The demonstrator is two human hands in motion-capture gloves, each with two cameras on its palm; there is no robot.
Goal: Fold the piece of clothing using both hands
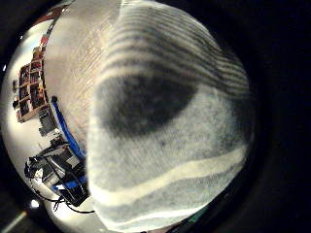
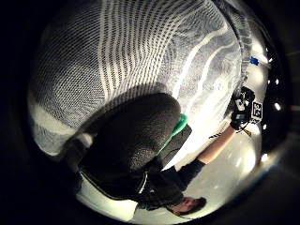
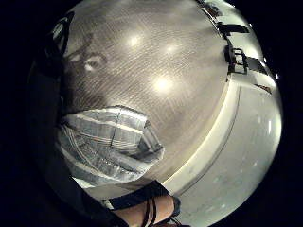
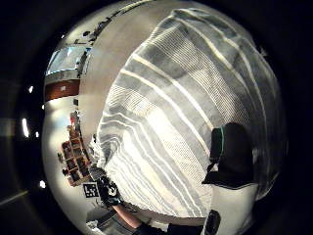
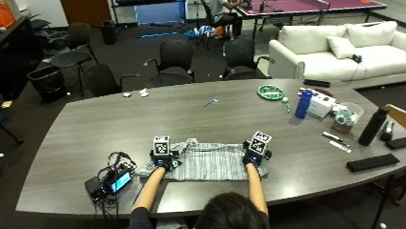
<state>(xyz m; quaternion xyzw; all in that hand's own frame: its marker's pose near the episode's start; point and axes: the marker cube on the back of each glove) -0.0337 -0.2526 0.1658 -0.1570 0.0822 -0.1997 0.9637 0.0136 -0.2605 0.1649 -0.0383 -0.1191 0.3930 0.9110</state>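
Cloth lies flat on the grey table (image 5: 95, 124) in front of me: a grey garment (image 5: 203, 164) with thin pale stripes, spread out in a wide band near the table's front edge. My left hand (image 5: 162, 160) sits at its left end and my right hand (image 5: 255, 155) at its right end, both forearms reaching straight up from my body.

From the left thumb-side palm view, a gloved finger (image 2: 133, 140) curls over the striped fabric, so my left hand is gripping the garment's edge. The little-finger side of that palm is filled with the same striped knit, pressed close. From the right thumb-side palm view, a dark fingertip (image 4: 234, 152) bends down onto the cloth, with the stripes running away across the table toward my other hand; my right hand pinches the garment as well. On its little-finger side a bunched corner of the fabric rests on the bare table.

Just left of my left arm sits a small black device (image 5: 111, 181) with a lit screen and tangled cables. Further right on the table stand a blue bottle (image 5: 304, 104), a white box (image 5: 322, 104) and a tall dark bottle (image 5: 372, 126).
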